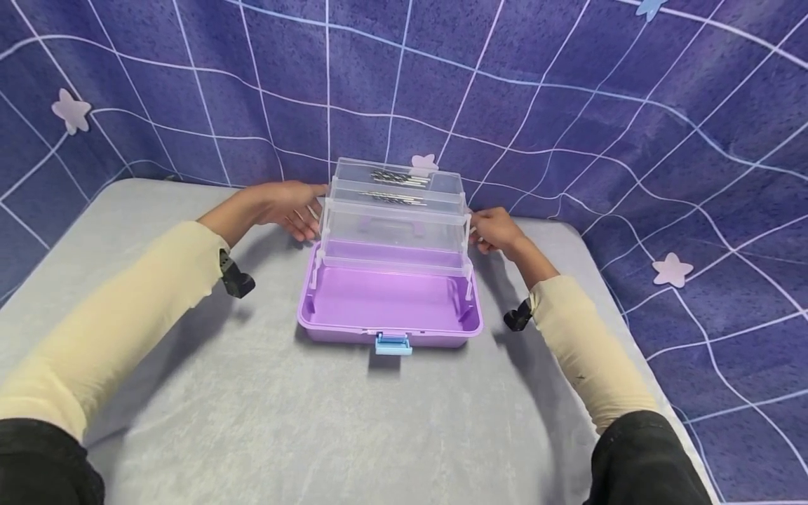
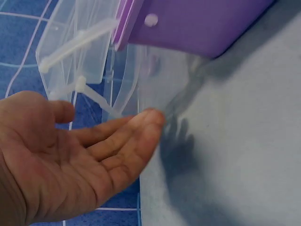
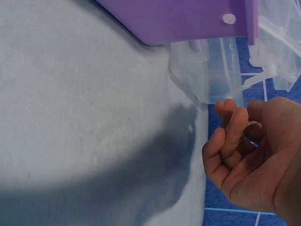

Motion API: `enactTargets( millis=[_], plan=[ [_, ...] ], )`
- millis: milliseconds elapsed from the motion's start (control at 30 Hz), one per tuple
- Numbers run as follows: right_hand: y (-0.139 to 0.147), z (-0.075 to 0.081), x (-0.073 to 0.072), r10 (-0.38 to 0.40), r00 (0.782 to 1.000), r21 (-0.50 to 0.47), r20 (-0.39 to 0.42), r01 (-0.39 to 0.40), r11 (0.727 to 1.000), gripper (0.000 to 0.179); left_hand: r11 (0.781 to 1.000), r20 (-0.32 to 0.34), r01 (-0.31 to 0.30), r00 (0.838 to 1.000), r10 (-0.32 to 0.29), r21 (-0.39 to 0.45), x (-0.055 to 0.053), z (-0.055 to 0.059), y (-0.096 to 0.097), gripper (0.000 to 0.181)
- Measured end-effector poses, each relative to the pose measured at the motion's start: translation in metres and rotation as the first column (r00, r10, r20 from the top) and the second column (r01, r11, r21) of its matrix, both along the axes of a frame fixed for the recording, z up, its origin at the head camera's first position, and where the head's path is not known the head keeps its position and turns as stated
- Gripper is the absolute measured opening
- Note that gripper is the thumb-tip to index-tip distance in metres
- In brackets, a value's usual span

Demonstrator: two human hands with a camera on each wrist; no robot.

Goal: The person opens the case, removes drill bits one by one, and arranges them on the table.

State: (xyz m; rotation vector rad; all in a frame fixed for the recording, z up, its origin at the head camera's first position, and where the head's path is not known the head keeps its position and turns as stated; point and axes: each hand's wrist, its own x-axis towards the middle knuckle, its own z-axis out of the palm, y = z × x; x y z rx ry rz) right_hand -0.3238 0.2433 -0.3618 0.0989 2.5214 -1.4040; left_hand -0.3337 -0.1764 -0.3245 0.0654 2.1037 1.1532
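Observation:
A purple storage box [image 1: 388, 301] sits with its clear tiered trays [image 1: 398, 235] raised toward the back. Dark twist drill bits [image 1: 400, 179] with bright shanks lie in the upper trays, in two groups. My left hand [image 1: 290, 207] is at the left rear of the box, palm inward, fingers loosely extended; the left wrist view shows nothing in its palm. At the right rear is my right hand [image 1: 497, 228], its fingers loosely bent beside the clear lid [image 3: 218, 70], which hangs open behind the box. Whether its fingertips touch the lid, I cannot tell. Neither hand visibly holds anything.
A light blue latch [image 1: 393, 344] hangs on the box's front. The grey cloth-covered table [image 1: 353, 428] ends just behind the box, at a blue grid-patterned curtain [image 1: 284, 91] with star shapes. White hinge arms [image 2: 77, 47] link the trays at the sides.

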Motion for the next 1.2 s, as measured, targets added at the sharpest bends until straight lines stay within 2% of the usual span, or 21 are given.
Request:
enactTargets(
  millis=[133,333,433,500,600,700,767,833,900,967,1033,1200],
  plan=[
    [0.002,0.006,0.004,0.010,0.998,0.048,-0.060,-0.007,0.999,0.046,0.997,-0.106,-0.047,0.993,0.053,0.058,0.012,-0.004,-0.001,0.086],
    [0.005,0.014,0.009,0.021,0.988,0.012,-0.153,-0.019,1.000,0.040,0.990,-0.218,-0.085,0.970,0.109,0.115,0.034,-0.009,0.001,0.099],
    [0.006,0.019,0.011,0.026,0.980,0.004,-0.199,-0.025,1.000,0.043,0.991,-0.272,-0.053,0.959,0.085,0.121,0.048,-0.010,0.002,0.101],
    [0.007,0.024,0.012,0.028,0.973,0.003,-0.227,-0.029,1.000,0.043,0.994,-0.323,-0.019,0.945,0.052,0.104,0.059,-0.011,0.003,0.100],
    [0.007,0.032,0.013,0.055,0.965,0.009,-0.258,-0.054,0.998,0.042,1.000,-0.401,0.000,0.916,0.001,0.004,0.075,-0.013,0.003,0.101],
    [0.006,0.039,0.013,0.081,0.954,0.020,-0.290,-0.079,0.997,0.040,0.995,-0.466,0.002,0.884,-0.048,-0.099,0.090,-0.016,0.005,0.105],
    [0.005,0.043,0.012,0.093,0.944,0.020,-0.316,-0.091,0.996,0.039,0.992,-0.495,0.001,0.867,-0.065,-0.127,0.099,-0.018,0.006,0.110],
    [0.004,0.046,0.011,0.096,0.935,0.018,-0.340,-0.096,0.995,0.039,0.991,-0.507,0.011,0.858,-0.079,-0.137,0.106,-0.020,0.006,0.114],
    [0.002,0.048,0.010,0.109,0.927,0.020,-0.358,-0.109,0.994,0.040,0.988,-0.504,0.017,0.859,-0.095,-0.156,0.114,-0.022,0.007,0.120],
    [0.001,0.051,0.009,0.128,0.919,0.060,-0.374,-0.114,0.992,0.041,0.985,-0.503,0.025,0.858,-0.109,-0.170,0.121,-0.024,0.008,0.125],
    [-0.001,0.053,0.007,0.149,0.910,0.118,-0.387,-0.111,0.987,0.043,0.983,-0.515,0.025,0.849,-0.118,-0.184,0.127,-0.028,0.009,0.132],
    [-0.006,0.059,0.004,0.190,0.883,0.249,-0.430,-0.087,0.965,0.047,0.976,-0.579,0.020,0.802,-0.145,-0.217,0.142,-0.039,0.013,0.148]
  ],
)
